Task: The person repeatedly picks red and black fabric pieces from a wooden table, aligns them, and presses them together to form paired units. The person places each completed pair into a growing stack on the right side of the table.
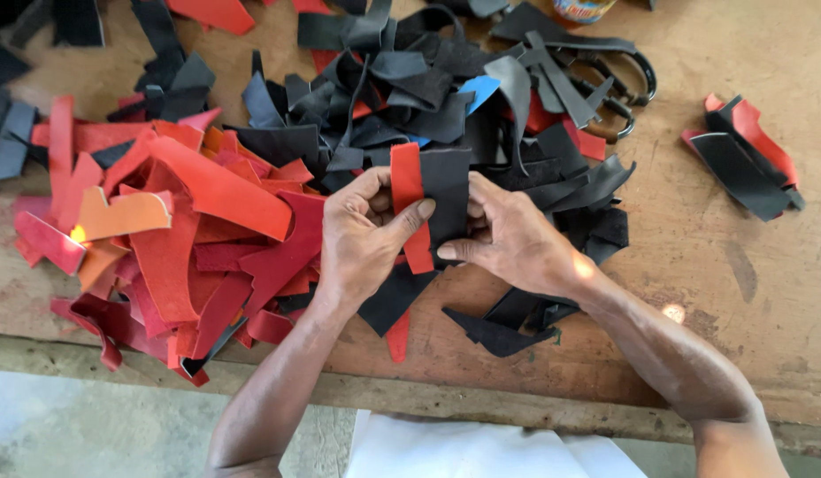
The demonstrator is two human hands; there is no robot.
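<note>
Red and black leather scraps cover the wooden table [738, 292]. The left hand [362, 235] pinches a red strip [409, 199] between thumb and fingers, held upright over the table edge. The right hand [508, 239] grips a black piece [446, 190] pressed against the strip's right side, so the two touch. Left of the left hand lies a red pile [180, 230]; beyond both hands and to the right sits a black pile [428, 97], with some red pieces mixed in. Well to the right of the right hand, a small stack [747, 159] of black and red pieces lies apart. Judging by this, only a few pieces look paired and set aside; most scraps remain in the piles.
</note>
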